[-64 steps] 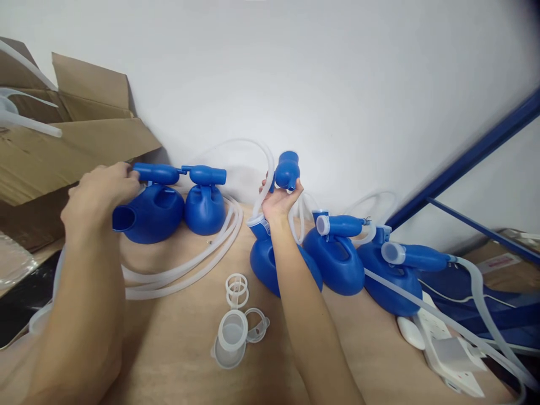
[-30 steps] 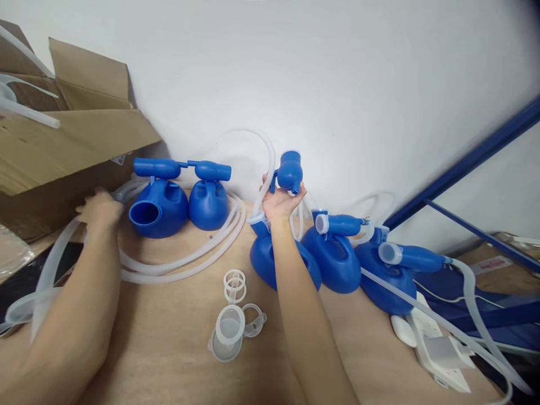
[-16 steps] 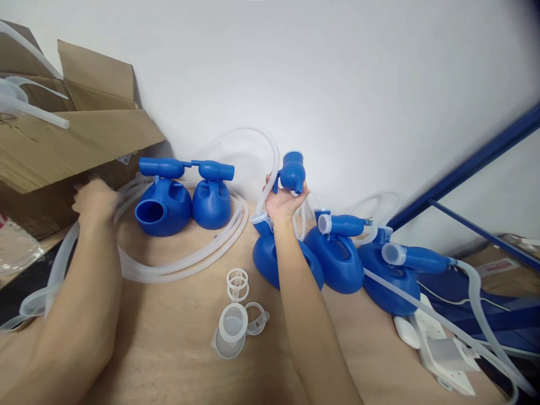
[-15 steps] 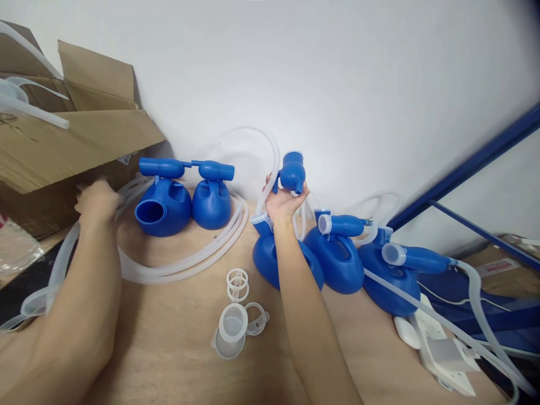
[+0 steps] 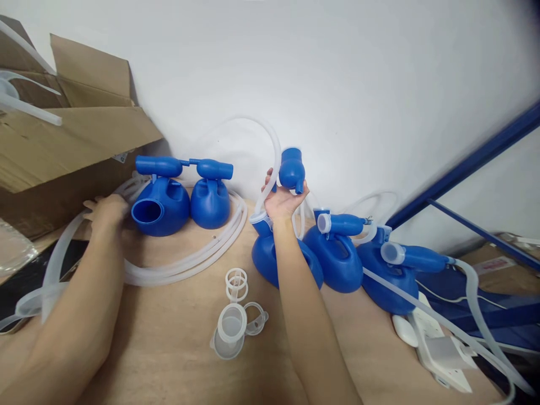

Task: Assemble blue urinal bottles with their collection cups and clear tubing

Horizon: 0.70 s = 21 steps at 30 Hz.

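My right hand (image 5: 282, 203) is raised with its fingers curled around a blue bulb-shaped funnel (image 5: 292, 167), its wide mouth up and short spout down. Beside it, a clear tube (image 5: 275, 149) arches down toward the neck of a blue bottle (image 5: 265, 259) behind my forearm. At the left, my left hand (image 5: 108, 212) reaches palm down at the coil of clear tubing (image 5: 185, 269). Its visible outer fingers are spread; thumb and forefinger are hidden. Next to it stand two handled blue bottles (image 5: 166, 216), topped by two blue funnels (image 5: 158, 166) lying spout to spout.
A cardboard box (image 5: 80, 140) with raised flaps stands at the left. Clear lids and rings (image 5: 231, 325) lie on the wooden table (image 5: 177, 349). Two blue bottles with capped funnels (image 5: 337, 259) and tubes stand at the right, near a power strip (image 5: 442, 354) and a blue metal frame (image 5: 472, 169).
My left hand has moved right and down, from the box's side to the tubing coil, and its fingers have spread. My right hand keeps the blue funnel in nearly the same place.
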Available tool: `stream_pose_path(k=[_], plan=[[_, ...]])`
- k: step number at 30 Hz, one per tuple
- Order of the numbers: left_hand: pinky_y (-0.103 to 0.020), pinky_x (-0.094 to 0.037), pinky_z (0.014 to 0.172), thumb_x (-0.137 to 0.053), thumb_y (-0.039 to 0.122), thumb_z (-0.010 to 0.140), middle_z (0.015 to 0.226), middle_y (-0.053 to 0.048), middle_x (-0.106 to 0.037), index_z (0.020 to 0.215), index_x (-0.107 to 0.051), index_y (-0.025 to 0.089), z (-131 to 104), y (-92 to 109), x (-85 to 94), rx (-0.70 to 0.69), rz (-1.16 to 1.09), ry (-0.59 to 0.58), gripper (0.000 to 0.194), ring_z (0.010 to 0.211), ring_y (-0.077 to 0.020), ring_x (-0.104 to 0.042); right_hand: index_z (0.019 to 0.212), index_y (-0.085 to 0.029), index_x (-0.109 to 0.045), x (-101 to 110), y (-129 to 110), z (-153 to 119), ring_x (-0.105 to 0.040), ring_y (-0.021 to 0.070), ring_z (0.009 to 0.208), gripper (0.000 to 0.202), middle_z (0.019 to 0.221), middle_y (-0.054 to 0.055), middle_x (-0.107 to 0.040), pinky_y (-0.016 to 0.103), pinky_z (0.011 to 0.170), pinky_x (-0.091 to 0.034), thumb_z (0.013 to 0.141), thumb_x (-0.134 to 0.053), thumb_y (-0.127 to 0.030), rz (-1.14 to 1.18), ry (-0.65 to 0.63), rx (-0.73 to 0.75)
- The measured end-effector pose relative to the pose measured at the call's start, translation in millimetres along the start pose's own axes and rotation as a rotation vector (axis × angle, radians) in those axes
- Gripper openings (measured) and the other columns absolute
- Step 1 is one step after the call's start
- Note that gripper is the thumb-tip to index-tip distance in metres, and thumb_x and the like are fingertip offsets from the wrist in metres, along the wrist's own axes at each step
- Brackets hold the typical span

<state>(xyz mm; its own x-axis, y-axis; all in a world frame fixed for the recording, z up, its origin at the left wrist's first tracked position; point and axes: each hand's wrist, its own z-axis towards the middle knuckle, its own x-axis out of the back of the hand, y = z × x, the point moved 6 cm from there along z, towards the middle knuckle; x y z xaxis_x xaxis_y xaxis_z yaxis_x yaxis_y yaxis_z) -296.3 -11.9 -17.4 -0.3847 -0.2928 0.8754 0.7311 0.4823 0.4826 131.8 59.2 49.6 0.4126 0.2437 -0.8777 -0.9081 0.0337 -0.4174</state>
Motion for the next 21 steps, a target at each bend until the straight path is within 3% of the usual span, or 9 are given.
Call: stream_pose_path(k=[3, 5, 9, 12, 16, 21], plan=[[-0.083, -0.034, 0.108, -0.065, 0.076, 0.069, 0.163, -0.042, -0.028, 0.148, -0.053, -0.001, -5.8, -1.0, 10.8, 0.136, 0.000, 0.032, 0.111, 0.152, -0.0670, -0.016, 0.107, -0.022, -0.064, -0.8, 0.8, -0.7, -0.074, 0.0233, 0.080, 0.053, 0.088, 0.004, -0.075, 0.032, 0.060, -0.058, 0.090, -0.042, -0.067, 0.000, -0.004, -0.015], [-0.074, -0.035, 0.115, -0.063, 0.076, 0.074, 0.162, -0.033, -0.038, 0.144, -0.059, 0.006, -10.1, 6.8, 24.4, 0.129, 0.002, 0.052, 0.099, 0.154, -0.0590, -0.023, 0.106, -0.021, -0.065, -0.8, 1.3, -1.0, -0.074, 0.0233, 0.080, 0.054, 0.087, 0.005, -0.074, 0.032, 0.060, -0.058, 0.089, -0.042, -0.068, -0.017, 0.004, -0.021], [-0.062, -0.051, 0.105, -0.060, 0.065, 0.085, 0.147, -0.025, -0.059, 0.139, -0.064, 0.014, -21.0, 21.5, 55.7, 0.123, 0.003, 0.083, 0.074, 0.137, -0.0493, -0.054, 0.106, -0.021, -0.065, -0.3, 1.7, 0.0, -0.073, 0.0219, 0.080, 0.055, 0.092, 0.006, -0.075, 0.031, 0.060, -0.057, 0.088, -0.044, -0.069, -0.012, 0.020, -0.022], [-0.059, -0.054, 0.103, -0.056, 0.063, 0.089, 0.142, -0.024, -0.062, 0.137, -0.065, 0.016, -29.4, 29.4, 74.6, 0.119, 0.038, 0.112, 0.068, 0.131, -0.0479, -0.060, 0.105, -0.021, -0.064, 0.5, 2.2, 1.3, -0.072, 0.0210, 0.078, 0.057, 0.093, 0.007, -0.075, 0.030, 0.059, -0.058, 0.089, -0.041, -0.070, -0.002, 0.036, -0.029], [-0.062, -0.052, 0.106, -0.046, 0.063, 0.094, 0.126, -0.021, -0.070, 0.128, -0.069, 0.015, -36.2, 43.1, 85.1, 0.046, 0.154, 0.114, 0.063, 0.127, -0.0447, -0.062, 0.104, -0.021, -0.065, 3.5, 1.8, 2.5, -0.073, 0.0207, 0.080, 0.057, 0.095, 0.007, -0.075, 0.031, 0.061, -0.059, 0.090, -0.040, -0.070, -0.012, 0.078, -0.019], [-0.062, -0.054, 0.103, -0.041, 0.060, 0.095, 0.123, -0.023, -0.072, 0.134, -0.066, 0.011, -44.2, 73.7, 88.4, -0.162, 0.140, 0.207, 0.068, 0.123, -0.0461, -0.063, 0.102, -0.021, -0.065, 5.6, 1.6, 2.4, -0.072, 0.0216, 0.081, 0.056, 0.093, 0.007, -0.074, 0.032, 0.059, -0.059, 0.089, -0.044, -0.071, 0.004, 0.132, -0.007]])
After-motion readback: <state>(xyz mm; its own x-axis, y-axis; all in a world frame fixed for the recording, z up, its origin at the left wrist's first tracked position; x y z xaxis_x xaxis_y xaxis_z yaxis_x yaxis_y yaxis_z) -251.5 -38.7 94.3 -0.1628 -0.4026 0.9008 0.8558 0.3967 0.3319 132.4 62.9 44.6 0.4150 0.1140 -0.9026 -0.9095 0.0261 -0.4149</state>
